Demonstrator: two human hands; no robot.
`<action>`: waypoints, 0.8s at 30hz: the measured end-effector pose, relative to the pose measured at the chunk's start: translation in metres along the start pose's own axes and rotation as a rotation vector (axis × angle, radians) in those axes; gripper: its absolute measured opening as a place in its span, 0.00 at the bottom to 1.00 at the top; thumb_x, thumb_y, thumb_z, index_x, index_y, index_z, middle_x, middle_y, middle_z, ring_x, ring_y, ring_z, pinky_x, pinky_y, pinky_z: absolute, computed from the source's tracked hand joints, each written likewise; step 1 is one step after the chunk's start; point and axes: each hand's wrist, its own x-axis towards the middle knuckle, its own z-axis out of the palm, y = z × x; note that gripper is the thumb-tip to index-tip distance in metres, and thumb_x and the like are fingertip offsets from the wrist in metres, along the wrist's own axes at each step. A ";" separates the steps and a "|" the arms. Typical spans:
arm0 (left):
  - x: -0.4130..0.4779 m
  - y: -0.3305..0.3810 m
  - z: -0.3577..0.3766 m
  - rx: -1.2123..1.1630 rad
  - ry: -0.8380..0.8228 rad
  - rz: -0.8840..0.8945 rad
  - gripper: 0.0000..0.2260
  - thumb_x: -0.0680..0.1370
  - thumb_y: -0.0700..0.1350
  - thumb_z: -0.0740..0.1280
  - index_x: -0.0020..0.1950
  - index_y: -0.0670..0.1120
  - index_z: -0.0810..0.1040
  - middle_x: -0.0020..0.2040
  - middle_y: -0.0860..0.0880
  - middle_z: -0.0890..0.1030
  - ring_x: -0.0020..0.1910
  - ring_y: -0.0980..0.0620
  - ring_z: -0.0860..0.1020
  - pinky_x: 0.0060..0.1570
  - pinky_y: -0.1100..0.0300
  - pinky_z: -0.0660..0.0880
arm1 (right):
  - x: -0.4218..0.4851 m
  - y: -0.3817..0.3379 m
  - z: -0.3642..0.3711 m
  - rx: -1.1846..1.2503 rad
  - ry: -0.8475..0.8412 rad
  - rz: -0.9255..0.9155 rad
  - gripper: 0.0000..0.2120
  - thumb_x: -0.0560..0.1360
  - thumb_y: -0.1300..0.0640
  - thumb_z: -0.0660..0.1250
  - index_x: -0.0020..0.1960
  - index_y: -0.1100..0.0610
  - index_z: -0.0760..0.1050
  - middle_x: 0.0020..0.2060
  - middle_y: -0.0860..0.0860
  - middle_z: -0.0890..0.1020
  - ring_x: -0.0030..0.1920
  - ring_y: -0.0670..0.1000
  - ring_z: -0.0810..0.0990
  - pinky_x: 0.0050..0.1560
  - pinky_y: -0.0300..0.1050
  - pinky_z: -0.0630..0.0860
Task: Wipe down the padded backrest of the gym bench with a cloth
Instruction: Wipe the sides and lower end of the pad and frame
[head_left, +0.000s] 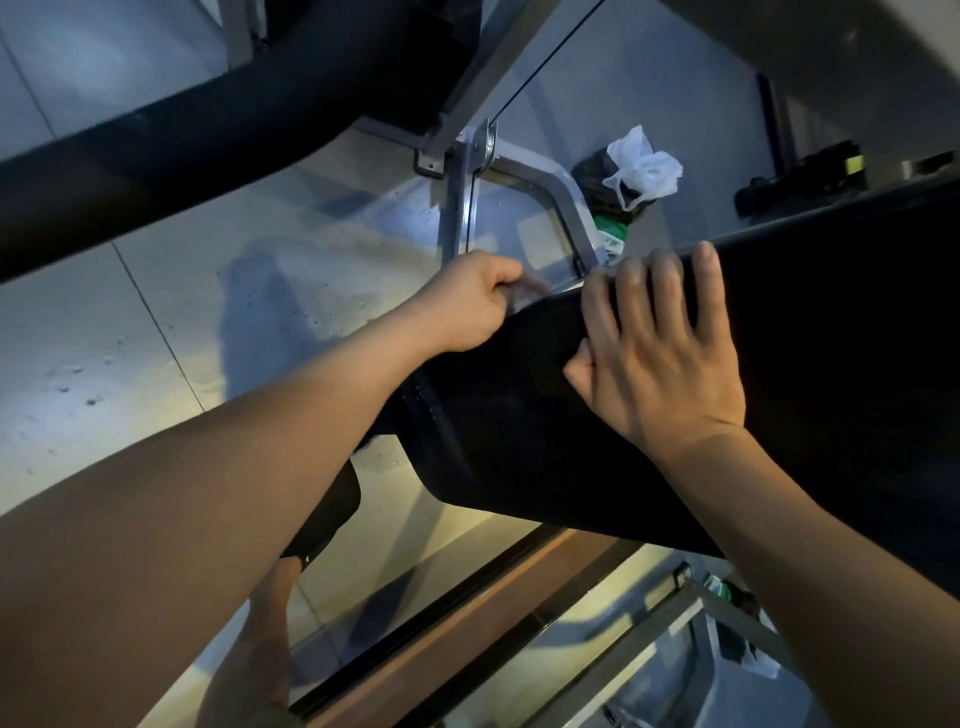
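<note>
Head view: left hand (470, 306) clutches crumpled cloth (530, 291), right hand (660, 364) flat on black backrest (831, 364).

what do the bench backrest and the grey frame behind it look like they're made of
The backrest: black padded upholstery, likely vinyl or faux leather, matte, with a stitched seam near its end. The frame: grey metal tubing, probably painted steel, smooth with a dull sheen.
</note>
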 end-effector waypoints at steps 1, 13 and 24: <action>-0.002 0.007 0.003 -0.033 -0.004 0.043 0.19 0.82 0.32 0.59 0.64 0.49 0.83 0.63 0.54 0.83 0.64 0.58 0.79 0.65 0.68 0.72 | 0.000 0.000 0.000 0.000 0.000 -0.001 0.26 0.79 0.49 0.49 0.70 0.64 0.67 0.63 0.65 0.72 0.69 0.67 0.69 0.77 0.64 0.46; -0.002 -0.001 -0.018 0.296 -0.165 -0.163 0.18 0.83 0.41 0.60 0.69 0.55 0.79 0.63 0.49 0.78 0.58 0.44 0.79 0.41 0.68 0.72 | 0.000 0.002 -0.015 0.052 -0.092 0.005 0.27 0.79 0.48 0.47 0.69 0.64 0.68 0.64 0.64 0.73 0.69 0.66 0.68 0.79 0.64 0.44; -0.003 -0.014 -0.040 0.545 -0.345 -0.047 0.22 0.81 0.42 0.66 0.74 0.57 0.73 0.57 0.58 0.77 0.53 0.55 0.76 0.49 0.67 0.71 | 0.005 0.000 -0.006 0.063 -0.077 -0.014 0.26 0.79 0.47 0.52 0.68 0.64 0.69 0.64 0.65 0.74 0.69 0.67 0.68 0.78 0.65 0.45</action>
